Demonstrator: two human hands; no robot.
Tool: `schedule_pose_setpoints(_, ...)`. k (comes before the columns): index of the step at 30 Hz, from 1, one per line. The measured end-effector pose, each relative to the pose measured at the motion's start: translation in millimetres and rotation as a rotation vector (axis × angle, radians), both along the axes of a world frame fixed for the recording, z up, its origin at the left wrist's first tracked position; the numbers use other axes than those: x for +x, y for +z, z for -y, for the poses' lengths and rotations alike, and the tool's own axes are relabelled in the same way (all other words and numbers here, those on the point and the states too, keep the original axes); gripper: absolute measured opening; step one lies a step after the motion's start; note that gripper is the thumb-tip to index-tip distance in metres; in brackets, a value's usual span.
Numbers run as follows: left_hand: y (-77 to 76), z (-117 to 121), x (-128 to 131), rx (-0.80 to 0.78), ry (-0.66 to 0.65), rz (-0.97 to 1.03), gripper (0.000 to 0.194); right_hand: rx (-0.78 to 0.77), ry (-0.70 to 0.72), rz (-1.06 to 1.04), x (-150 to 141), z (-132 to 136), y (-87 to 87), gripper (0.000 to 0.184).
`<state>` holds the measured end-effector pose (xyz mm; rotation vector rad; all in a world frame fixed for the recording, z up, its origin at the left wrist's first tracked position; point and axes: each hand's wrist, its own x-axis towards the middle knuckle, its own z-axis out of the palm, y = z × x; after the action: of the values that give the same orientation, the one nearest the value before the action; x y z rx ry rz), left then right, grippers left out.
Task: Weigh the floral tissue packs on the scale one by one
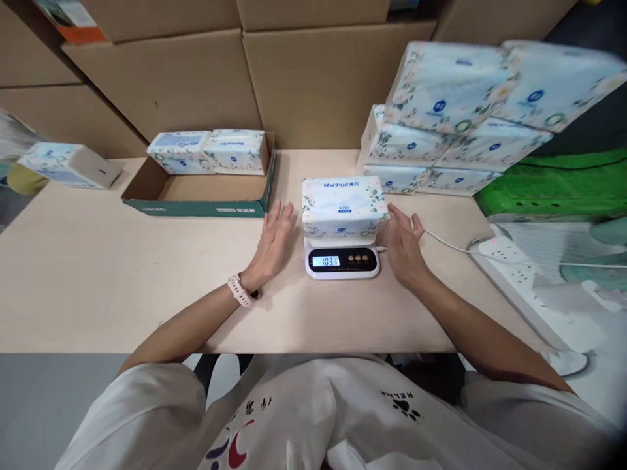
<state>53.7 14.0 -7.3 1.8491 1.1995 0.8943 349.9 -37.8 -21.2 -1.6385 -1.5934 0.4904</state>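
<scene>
A pack of tissues (345, 205) with a floral wrapper rests on a small white digital scale (343, 262), whose lit display reads about 103.1. My left hand (275, 241) is just left of the pack, fingers stretched out and apart from it. On the other side, my right hand (404, 245) is held at the pack's right edge with its fingers extended; whether it touches the wrapper I cannot tell. Left of the scale stands an open green cardboard tray (206, 207) with two tissue packs (234, 151) along its back.
More tissue packs (450, 91) are stacked at the back right. A single pack (68, 164) lies at the far left. Cardboard boxes (313, 85) wall off the back. A white cable runs from the scale to a power strip (519, 274) near a green crate (563, 183).
</scene>
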Motion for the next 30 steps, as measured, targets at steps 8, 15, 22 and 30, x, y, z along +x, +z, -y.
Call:
schedule_pose_setpoints(8,16.3,14.5,20.0,0.023,-0.231,-0.132,0.087,0.107,0.033,-0.081,-12.5,5.6,2.5,0.073)
schedule_pose_setpoints(15,74.5,-7.9,80.4,0.345,-0.446,0.122,0.079,0.584,-0.095,-0.572,9.8,-15.2,63.3,0.091)
schedule_pose_setpoints(22,163.9,-64.2,165.8,0.617,-0.592,0.231,0.074,0.642,-0.030,-0.976,72.6,-49.8,208.9,0.046)
schedule_pose_setpoints(30,197.4,-103.8,194.8,0.595,-0.367,-0.039,0.062,0.390,-0.091,-0.769,127.3,-127.1,212.5,0.068)
